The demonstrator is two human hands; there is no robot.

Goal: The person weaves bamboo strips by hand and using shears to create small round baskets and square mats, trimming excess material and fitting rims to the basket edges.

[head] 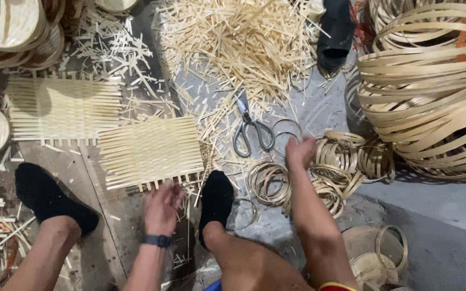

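Knees and both black-socked feet closest to lens, me sitting on the floor [449,205]; left hand [162,207] blurred at the near edge of the woven bamboo mat [151,152], fingers loosely curled, touching or just short of the strip ends, can't tell which, nothing clearly gripped; right hand [300,152] out over the small bamboo hoops [330,161], fingers bent down onto them, can't tell if one is pinched yet.

Status as I read it: that mat looks woven through, fringe ends untrimmed; second mat [63,109] lies just behind it, also woven; scissors [252,129] lie on the floor between mat and hoops, untouched; finished shallow baskets [14,29] stacked far left; heap of cut bamboo slivers [238,43] beyond the scissors; big coil of wide bamboo strips [432,91] at right.

Judgement: weaving done; rimming with a hoop and trimming not yet done on this mat.
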